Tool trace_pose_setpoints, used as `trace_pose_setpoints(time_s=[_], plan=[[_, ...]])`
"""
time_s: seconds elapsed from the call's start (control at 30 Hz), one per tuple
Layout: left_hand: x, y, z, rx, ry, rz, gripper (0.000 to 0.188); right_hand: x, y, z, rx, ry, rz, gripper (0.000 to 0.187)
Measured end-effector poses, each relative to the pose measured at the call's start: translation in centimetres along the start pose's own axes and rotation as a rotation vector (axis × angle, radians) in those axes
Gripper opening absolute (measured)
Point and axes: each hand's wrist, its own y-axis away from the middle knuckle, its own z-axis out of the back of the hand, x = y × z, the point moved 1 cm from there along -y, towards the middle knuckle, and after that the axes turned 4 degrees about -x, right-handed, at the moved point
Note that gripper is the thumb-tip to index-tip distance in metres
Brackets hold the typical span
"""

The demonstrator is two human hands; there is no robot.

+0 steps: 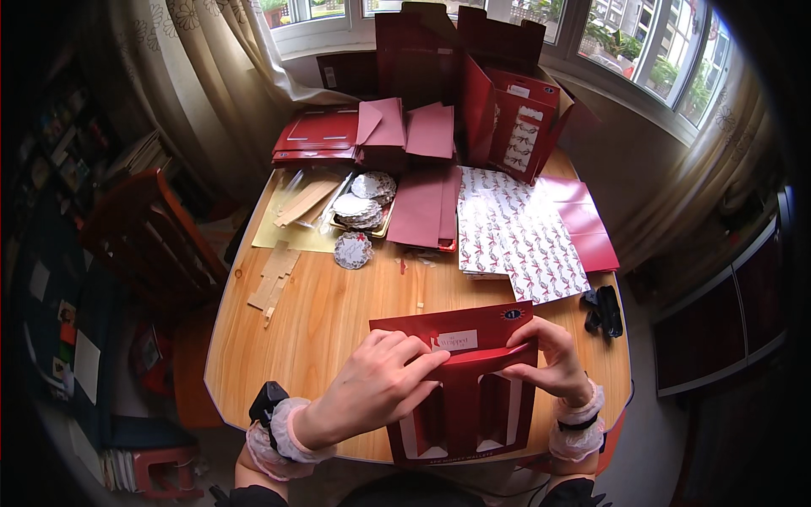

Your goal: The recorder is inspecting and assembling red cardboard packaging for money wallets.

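Observation:
A dark red cardboard box (463, 406) with two tall window cutouts stands tilted at the table's near edge, its back panel rising above a folded top edge. My left hand (372, 384) reaches over its left side, with the fingers bent together on the fold beside a small white label (456, 340). At the right end of that fold, my right hand (553, 359) pinches the box between thumb and fingers. The left fingertips are partly hidden by the hand. What the box contains, if anything, I cannot make out.
Behind lie patterned white sheets (541, 245), dark pink envelopes (418, 203), scalloped round tags (353, 250), brown card strips (272, 279) and flat red card pieces (317, 131). A large red carton (481, 114) stands by the window. Black objects (602, 311) lie at the right edge.

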Motion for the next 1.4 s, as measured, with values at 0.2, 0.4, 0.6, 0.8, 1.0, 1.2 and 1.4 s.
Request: trace_pose_setpoints(time_s=[0.2, 0.4, 0.6, 0.8, 1.0, 1.2, 1.4], plan=[[-0.9, 0.1, 1.0, -0.026, 0.077, 0.02, 0.037, 0.7, 0.4, 0.4, 0.035, -0.042, 0.03, 0.034], [-1.0, 0.2, 1.6, -0.004, 0.023, 0.023, 0.034, 1.2, 0.6, -0.6, -0.067, 0.032, 0.114, 0.049], [-0.6, 0.2, 1.3, -0.059, 0.054, 0.043, 0.037, 0.6, 0.3, -1.0, -0.163, -0.102, 0.175, 0.047], [-0.6, 0.2, 1.3, -0.05, 0.026, 0.082, 0.04, 0.3, 0.1, -1.3, -0.215, 0.138, 0.263, 0.045], [-1.2, 0.3, 1.4, -0.045, -0.048, 0.089, 0.046, 0.8, 0.3, -1.2, -0.226, 0.249, 0.27, 0.045], [-2.2, 0.2, 1.9, -0.043, -0.111, 0.084, 0.053, 1.3, 0.6, -1.4, -0.222, 0.263, 0.261, 0.046], [-1.8, 0.4, 1.7, -0.05, -0.074, 0.126, 0.053, 2.0, 0.4, -1.3, -0.199, 0.263, 0.26, 0.049]])
